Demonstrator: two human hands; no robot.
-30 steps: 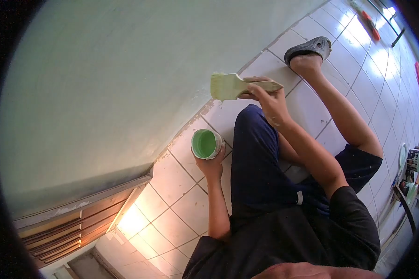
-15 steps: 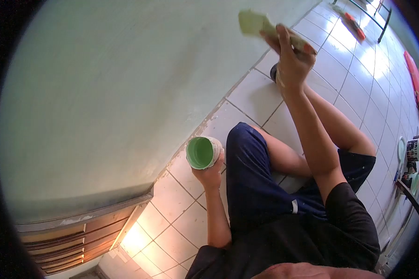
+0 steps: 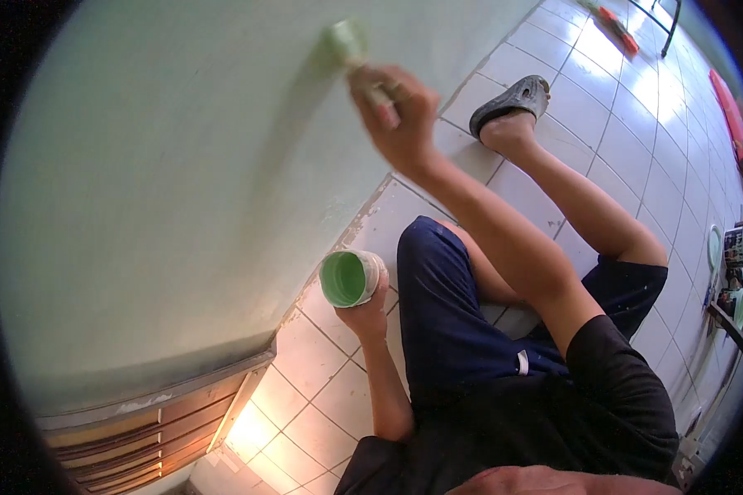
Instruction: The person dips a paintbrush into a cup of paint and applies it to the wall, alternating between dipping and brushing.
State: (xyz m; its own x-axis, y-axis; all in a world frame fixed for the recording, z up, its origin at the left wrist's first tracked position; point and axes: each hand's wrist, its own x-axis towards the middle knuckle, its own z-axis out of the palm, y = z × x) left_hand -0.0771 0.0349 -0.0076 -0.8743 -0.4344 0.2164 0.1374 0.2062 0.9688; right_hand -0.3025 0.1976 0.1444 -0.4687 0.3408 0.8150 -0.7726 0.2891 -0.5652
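I am closing the fingers of my right hand [image 3: 406,115] around the handle of a wide paintbrush [image 3: 348,41], and its bristles are pointing at the pale green wall [image 3: 165,165]. Motion is blurring them, so I cannot tell whether they are touching it. With my left hand [image 3: 370,313] I am gripping a paint cup [image 3: 347,279] from its side and base, its open mouth tilting toward the wall and showing green inside. My bent knee in dark blue shorts [image 3: 437,305] is resting just beside the cup, above the white tiled floor [image 3: 322,363]. Farther out, one foot is wearing a grey clog [image 3: 512,106], and several containers [image 3: 736,247] are sitting near the view's right edge.
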